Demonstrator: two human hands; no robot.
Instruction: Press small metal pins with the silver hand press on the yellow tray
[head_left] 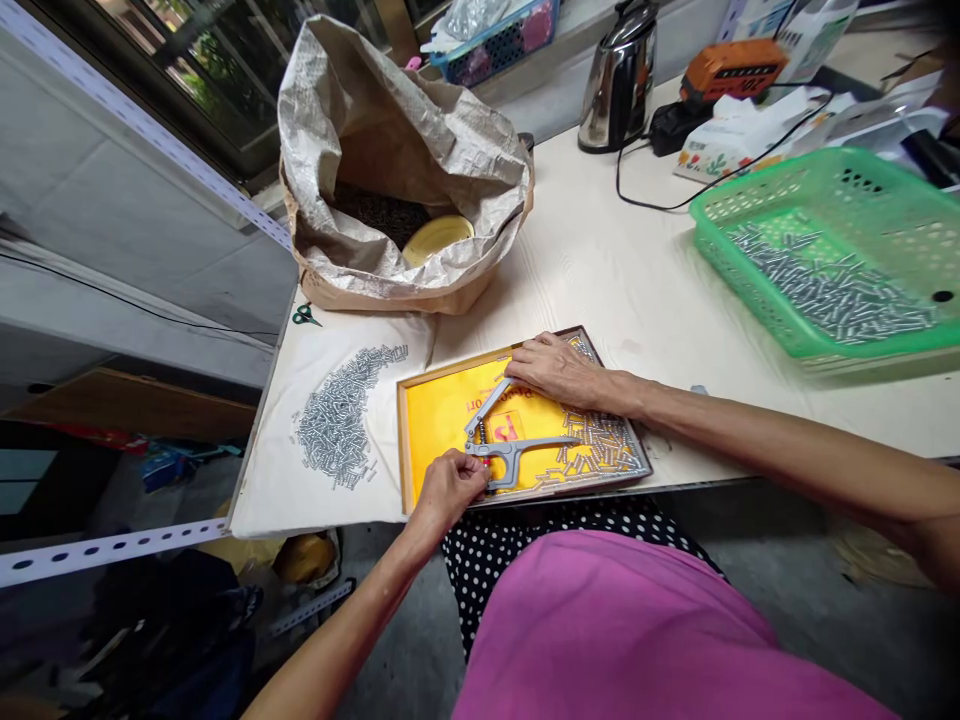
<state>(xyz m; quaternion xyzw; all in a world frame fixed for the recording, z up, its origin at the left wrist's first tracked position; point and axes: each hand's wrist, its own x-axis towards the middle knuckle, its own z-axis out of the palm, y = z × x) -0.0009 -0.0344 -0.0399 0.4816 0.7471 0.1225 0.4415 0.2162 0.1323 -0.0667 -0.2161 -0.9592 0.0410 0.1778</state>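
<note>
A yellow tray (442,405) with a wooden rim lies at the table's front edge, with several small metal pieces (600,448) piled along its right side. A grey metal hand plier tool (517,450) lies across the tray with its handles spread. My left hand (448,490) is pinched closed at the tool's jaw end, on something too small to make out. My right hand (555,368) rests on the tool's upper handle, fingers curled over it.
A heap of small metal pieces (337,420) lies on a white sheet left of the tray. Green scissors (304,315) lie behind it. A big paper sack (397,170) stands at the back. At the right sits a green basket (825,250); a kettle (619,80) is behind.
</note>
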